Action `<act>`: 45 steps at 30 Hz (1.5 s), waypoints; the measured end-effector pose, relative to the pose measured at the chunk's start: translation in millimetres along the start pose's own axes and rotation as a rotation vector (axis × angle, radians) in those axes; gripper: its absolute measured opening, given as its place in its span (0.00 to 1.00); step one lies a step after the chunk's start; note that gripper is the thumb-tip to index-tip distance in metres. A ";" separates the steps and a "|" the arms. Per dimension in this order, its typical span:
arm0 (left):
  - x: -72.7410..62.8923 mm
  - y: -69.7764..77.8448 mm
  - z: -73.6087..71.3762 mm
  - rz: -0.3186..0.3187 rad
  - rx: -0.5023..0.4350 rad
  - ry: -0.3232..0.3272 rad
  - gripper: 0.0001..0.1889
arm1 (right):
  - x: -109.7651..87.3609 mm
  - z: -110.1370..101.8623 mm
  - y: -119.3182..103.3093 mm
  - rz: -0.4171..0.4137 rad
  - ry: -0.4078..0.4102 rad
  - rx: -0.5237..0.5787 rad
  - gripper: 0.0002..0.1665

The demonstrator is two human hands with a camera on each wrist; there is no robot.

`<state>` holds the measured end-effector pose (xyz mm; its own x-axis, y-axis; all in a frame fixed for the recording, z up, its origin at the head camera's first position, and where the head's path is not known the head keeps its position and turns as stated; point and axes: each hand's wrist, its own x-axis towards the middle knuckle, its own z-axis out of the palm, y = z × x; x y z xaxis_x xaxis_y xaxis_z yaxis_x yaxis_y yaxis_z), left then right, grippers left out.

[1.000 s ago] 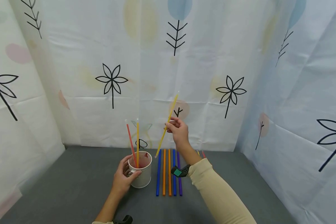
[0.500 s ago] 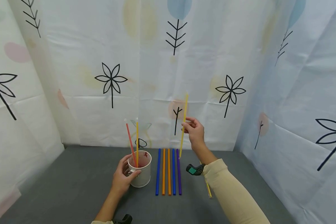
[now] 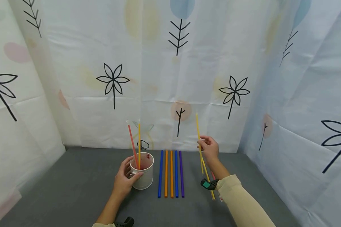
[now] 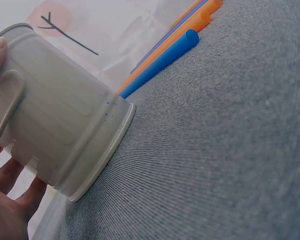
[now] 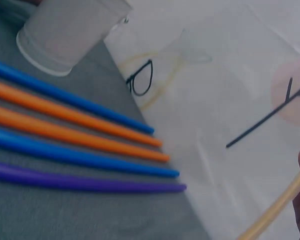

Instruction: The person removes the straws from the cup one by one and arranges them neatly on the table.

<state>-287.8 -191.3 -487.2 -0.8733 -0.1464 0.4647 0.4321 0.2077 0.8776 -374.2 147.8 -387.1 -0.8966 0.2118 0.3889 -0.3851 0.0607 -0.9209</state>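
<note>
Right hand (image 3: 209, 148) holds a straw upright, well apart from the cup (image 3: 147, 180)

The right hand pinches the held straw (image 3: 197, 124) — a yellow one — between thumb and fingers. It stands nearly upright, its top leaning a little to the left and its lower end just in front of the loose yellow straw (image 3: 207, 171); whether the two touch, I cannot tell. The left hand (image 3: 126, 178) grips the cup, thumb by the handle (image 4: 14, 100) and fingers curled round the other side.

The right hand is the nearer to the loose yellow straw, which lies on the desk (image 3: 74, 189) with its long axis running away from the person, near end slanted to the right. Just right of it is a red straw (image 3: 221, 199), mostly hidden by the right wrist.

Between the held straw and the cup lies a row on the desk, left to right: a blue straw (image 3: 160, 175), two orange straws (image 3: 171, 175), another blue straw (image 3: 176, 175) and a purple straw (image 3: 182, 175) — all roughly parallel. A pink-red straw (image 3: 132, 138) and an upright yellow straw (image 3: 139, 138) stand inside the cup. A patterned curtain (image 3: 204, 75) hangs behind.
</note>
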 end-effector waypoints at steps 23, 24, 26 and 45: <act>-0.7 1.7 1.5 0.001 -0.004 -0.015 0.40 | -15.2 -61.6 61.1 0.020 0.137 -0.291 0.10; -0.7 2.1 1.5 -0.001 -0.003 -0.014 0.40 | -16.2 -63.7 62.6 0.016 0.142 -0.301 0.10; -0.6 2.8 1.5 -0.007 -0.003 -0.010 0.40 | -18.2 -68.1 66.5 0.018 0.147 -0.330 0.09; -1.8 4.3 0.1 -0.018 0.026 -0.018 0.40 | -23.4 -99.0 95.3 0.051 0.132 -0.672 0.09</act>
<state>-284.3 -190.1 -484.3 -0.8849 -0.1335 0.4462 0.4102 0.2304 0.8824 -368.3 245.3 -486.7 -0.8593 0.3451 0.3775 -0.0856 0.6306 -0.7714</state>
